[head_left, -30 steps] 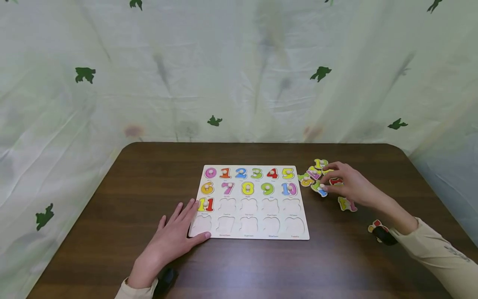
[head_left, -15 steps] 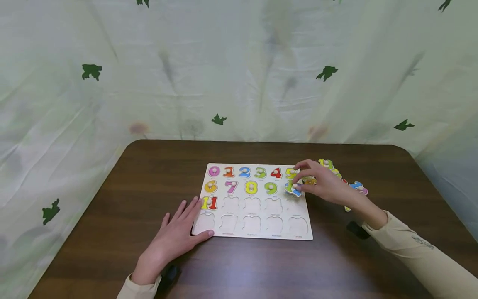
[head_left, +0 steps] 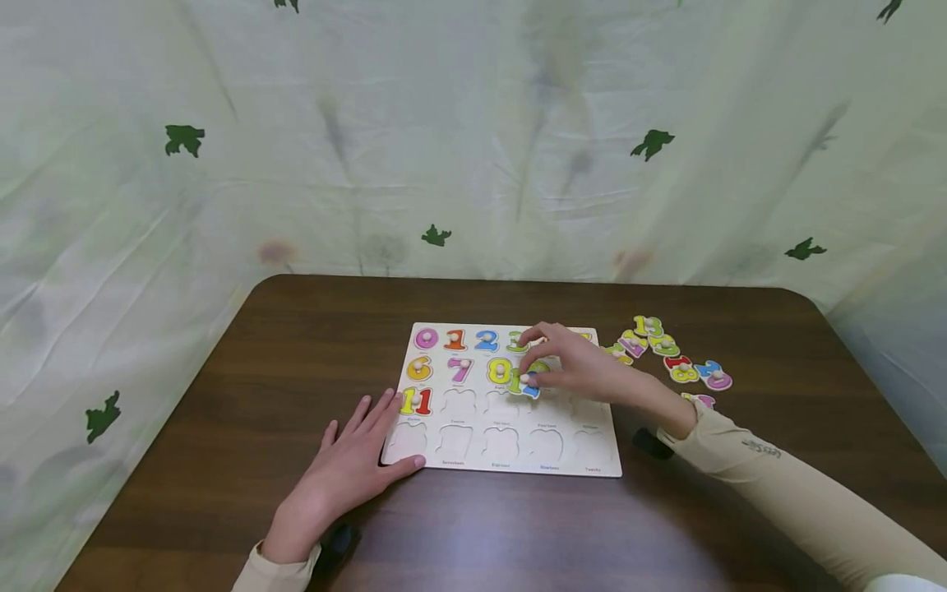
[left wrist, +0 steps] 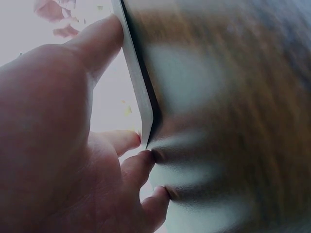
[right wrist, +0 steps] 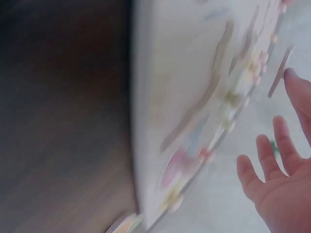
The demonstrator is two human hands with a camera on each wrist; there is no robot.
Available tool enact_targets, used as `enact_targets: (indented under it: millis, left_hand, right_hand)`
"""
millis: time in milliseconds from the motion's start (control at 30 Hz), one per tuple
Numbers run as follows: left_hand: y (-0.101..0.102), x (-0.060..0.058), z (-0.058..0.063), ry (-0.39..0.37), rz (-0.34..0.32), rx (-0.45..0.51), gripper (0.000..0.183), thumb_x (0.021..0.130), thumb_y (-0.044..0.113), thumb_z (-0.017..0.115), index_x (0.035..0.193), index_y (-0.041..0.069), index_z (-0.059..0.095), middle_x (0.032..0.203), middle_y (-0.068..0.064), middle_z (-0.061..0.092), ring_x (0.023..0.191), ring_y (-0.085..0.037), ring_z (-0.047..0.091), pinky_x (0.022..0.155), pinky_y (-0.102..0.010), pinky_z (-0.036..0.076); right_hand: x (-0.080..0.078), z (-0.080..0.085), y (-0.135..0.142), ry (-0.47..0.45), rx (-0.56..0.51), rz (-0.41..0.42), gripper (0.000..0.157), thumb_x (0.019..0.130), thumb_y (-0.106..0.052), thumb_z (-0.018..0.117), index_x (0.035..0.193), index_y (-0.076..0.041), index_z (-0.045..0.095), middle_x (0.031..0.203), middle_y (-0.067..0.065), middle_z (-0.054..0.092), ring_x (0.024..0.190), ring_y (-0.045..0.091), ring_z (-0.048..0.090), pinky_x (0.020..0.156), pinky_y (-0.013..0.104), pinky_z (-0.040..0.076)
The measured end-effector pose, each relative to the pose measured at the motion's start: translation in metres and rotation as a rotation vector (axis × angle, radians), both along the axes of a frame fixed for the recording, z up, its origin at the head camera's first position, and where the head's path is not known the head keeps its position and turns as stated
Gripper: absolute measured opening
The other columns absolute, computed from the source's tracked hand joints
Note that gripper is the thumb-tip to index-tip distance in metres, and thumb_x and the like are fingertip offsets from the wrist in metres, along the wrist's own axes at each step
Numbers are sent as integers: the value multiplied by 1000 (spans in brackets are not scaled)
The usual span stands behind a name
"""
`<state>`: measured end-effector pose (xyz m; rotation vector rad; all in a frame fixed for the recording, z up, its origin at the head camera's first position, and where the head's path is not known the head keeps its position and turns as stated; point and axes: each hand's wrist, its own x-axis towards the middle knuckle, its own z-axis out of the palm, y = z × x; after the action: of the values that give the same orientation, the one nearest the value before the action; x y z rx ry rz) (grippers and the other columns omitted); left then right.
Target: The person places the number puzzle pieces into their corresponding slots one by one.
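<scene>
While my left hand (head_left: 348, 469) lies spread against the white board (head_left: 476, 456), my right hand (head_left: 577, 366) pinches a green-and-blue piece (head_left: 528, 390) over it. About half the numbers look done — 11 (head_left: 417, 401) sits in, the bottom holes (head_left: 499, 445) are empty, and loose pieces (head_left: 681, 369) wait on the bench (head_left: 325, 345).

Two hands (head_left: 343, 464), one board (head_left: 476, 415), one held piece (head_left: 516, 383), apparently seven loose pieces (head_left: 681, 370).

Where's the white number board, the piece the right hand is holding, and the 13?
white number board (head_left: 477, 444): head view, bare surface between two bottom-row cutouts.
held number piece (head_left: 524, 386): head view, just below its knob.
13 (head_left: 648, 327): head view, around its middle.
</scene>
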<state>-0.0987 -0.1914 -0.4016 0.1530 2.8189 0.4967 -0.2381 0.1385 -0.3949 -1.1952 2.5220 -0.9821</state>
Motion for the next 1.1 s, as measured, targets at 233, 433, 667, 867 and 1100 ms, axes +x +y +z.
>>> enact_targets:
  millis: [233, 433, 667, 867, 1100]
  left_hand:
    - [0, 0, 1, -4, 1, -3, 100, 83, 69, 61, 158, 15, 23, 163, -9, 18, 148, -39, 11, 106, -73, 8]
    - [0, 1, 2, 11, -8, -14, 99, 84, 70, 59, 158, 15, 24, 163, -9, 19, 147, -40, 12, 106, -74, 10]
    - [1, 2, 2, 29, -19, -6, 97, 85, 69, 58, 157, 14, 25, 162, -8, 21, 147, -40, 14, 106, -74, 12]
    - [2, 3, 3, 35, -13, -6, 96, 85, 67, 60, 157, 13, 26, 162, -8, 21, 147, -39, 15, 106, -73, 12]
    - [2, 3, 4, 31, -6, -4, 95, 86, 65, 62, 157, 13, 26, 162, -8, 21, 147, -39, 14, 107, -72, 12]
  right_hand:
    - [2, 1, -33, 11, 5, 95, 10, 87, -18, 77, 97, -20, 75, 128, 7, 55, 120, 21, 47, 100, 40, 40]
    - [1, 3, -58, 8, 38, 134, 11, 87, -21, 78, 98, -22, 75, 127, 4, 55, 121, 21, 46, 102, 40, 39]
    - [-2, -1, -77, 18, 68, 203, 10, 88, -14, 76, 97, -20, 76, 125, 3, 57, 119, 18, 45, 102, 36, 37]
    - [-3, -6, -93, 58, 124, 224, 12, 86, -12, 77, 93, -21, 77, 122, 1, 59, 114, 18, 46, 98, 33, 38]
    - [-3, -8, -96, 86, 165, 217, 15, 86, -14, 76, 97, -24, 79, 125, 0, 60, 116, 18, 45, 99, 32, 37]
